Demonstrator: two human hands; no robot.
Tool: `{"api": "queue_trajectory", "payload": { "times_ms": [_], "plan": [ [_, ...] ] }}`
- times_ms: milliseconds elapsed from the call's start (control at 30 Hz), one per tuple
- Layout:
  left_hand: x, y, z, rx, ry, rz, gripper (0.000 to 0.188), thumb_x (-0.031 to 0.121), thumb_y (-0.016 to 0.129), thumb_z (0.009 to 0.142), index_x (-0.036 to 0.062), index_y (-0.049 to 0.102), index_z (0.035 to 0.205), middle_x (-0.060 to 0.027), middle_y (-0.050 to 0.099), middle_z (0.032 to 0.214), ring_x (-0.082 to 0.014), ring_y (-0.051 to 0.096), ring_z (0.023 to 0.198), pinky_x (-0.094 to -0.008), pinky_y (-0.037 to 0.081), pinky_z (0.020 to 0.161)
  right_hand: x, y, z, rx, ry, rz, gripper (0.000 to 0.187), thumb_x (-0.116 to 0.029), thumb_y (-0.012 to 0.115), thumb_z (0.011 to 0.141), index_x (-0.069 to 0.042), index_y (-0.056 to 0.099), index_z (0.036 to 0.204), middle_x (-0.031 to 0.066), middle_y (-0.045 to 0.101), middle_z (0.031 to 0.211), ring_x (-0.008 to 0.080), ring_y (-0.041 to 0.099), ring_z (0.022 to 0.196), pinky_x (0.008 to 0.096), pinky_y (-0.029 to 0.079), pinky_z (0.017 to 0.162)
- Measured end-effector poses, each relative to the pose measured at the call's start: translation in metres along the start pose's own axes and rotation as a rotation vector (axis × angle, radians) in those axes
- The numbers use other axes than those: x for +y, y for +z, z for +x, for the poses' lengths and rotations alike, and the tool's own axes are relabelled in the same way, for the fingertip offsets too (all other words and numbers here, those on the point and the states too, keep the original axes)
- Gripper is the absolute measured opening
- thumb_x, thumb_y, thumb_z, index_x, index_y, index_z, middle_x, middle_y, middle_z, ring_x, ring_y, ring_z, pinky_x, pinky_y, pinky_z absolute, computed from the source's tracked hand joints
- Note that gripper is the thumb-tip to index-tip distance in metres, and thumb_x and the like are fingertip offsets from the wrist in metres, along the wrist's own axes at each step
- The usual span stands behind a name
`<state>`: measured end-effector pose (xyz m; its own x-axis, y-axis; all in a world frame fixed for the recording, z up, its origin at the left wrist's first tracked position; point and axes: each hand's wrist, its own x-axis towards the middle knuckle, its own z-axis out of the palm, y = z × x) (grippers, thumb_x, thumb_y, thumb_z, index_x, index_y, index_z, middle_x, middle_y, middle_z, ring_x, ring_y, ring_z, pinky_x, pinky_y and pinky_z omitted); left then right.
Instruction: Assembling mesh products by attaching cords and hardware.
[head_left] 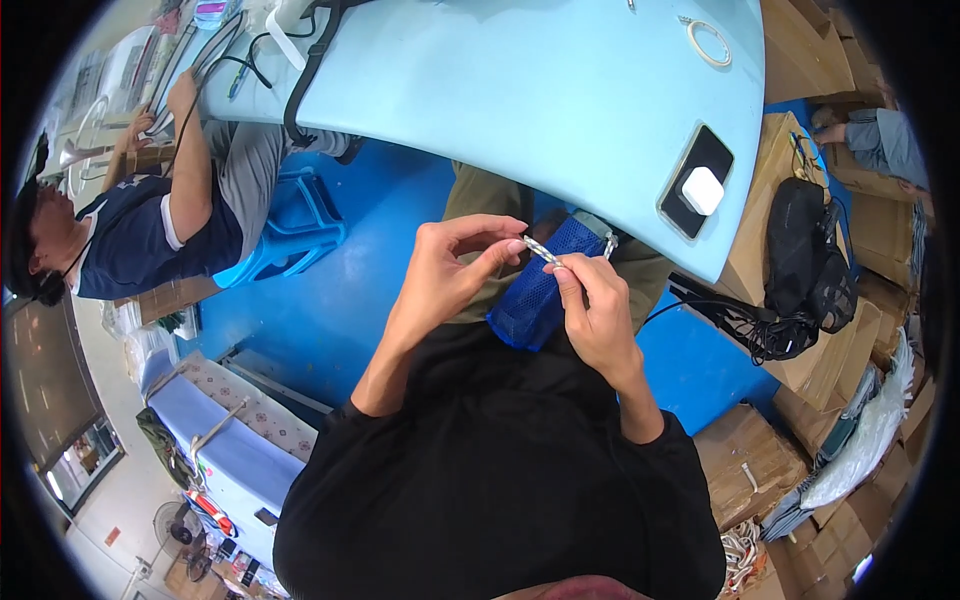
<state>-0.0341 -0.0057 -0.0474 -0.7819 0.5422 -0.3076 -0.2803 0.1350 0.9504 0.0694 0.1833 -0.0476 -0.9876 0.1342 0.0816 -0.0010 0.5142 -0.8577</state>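
Note:
Between my two hands runs a short stretch of pale, patterned cord (541, 250), held over my lap. My left hand (462, 262) pinches its one end between thumb and fingertips. Further along, the thumb and fingers of my right hand (592, 293) are closed on the same cord. Under the hands, a blue mesh bag (535, 298) lies across my thighs, with a grey-green band at its upper end. A bit of the cord shows near that end, beside my right hand. My right hand covers part of the bag.
A light blue table (450, 90) stretches ahead, bearing a phone (690, 190) with a white case (703, 190) on it and a tape roll (709, 44). At left, a person (165, 215) sits on a blue stool (300, 225). Cardboard boxes (750, 455) and a black bag (805, 260) stand at right.

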Motion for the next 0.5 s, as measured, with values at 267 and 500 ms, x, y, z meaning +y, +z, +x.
{"api": "queue_trajectory", "payload": {
  "times_ms": [267,500],
  "plan": [
    [-0.005,0.009,0.007,0.011,0.184,-0.057,0.017,-0.001,0.075,0.094,-0.006,0.073,0.11,-0.0097,0.075,0.103,-0.0156,0.073,0.096,-0.0284,0.059,0.088,0.0,-0.001,0.0,-0.006,0.021,0.015,0.018,-0.012,0.059,0.105,0.0,0.072,0.101,0.0059,0.062,0.07,0.0201,0.055,0.069,0.0352,0.044,0.068],
    [-0.002,0.015,0.006,0.011,0.143,-0.202,0.019,-0.002,0.075,0.093,-0.0049,0.071,0.112,-0.0112,0.072,0.113,-0.015,0.071,0.1,-0.0278,0.058,0.088,-0.004,-0.002,0.003,-0.004,0.044,0.036,0.015,-0.011,0.062,0.102,0.001,0.072,0.102,0.0081,0.066,0.074,0.025,0.06,0.069,0.0379,0.045,0.072]
  ]
}}
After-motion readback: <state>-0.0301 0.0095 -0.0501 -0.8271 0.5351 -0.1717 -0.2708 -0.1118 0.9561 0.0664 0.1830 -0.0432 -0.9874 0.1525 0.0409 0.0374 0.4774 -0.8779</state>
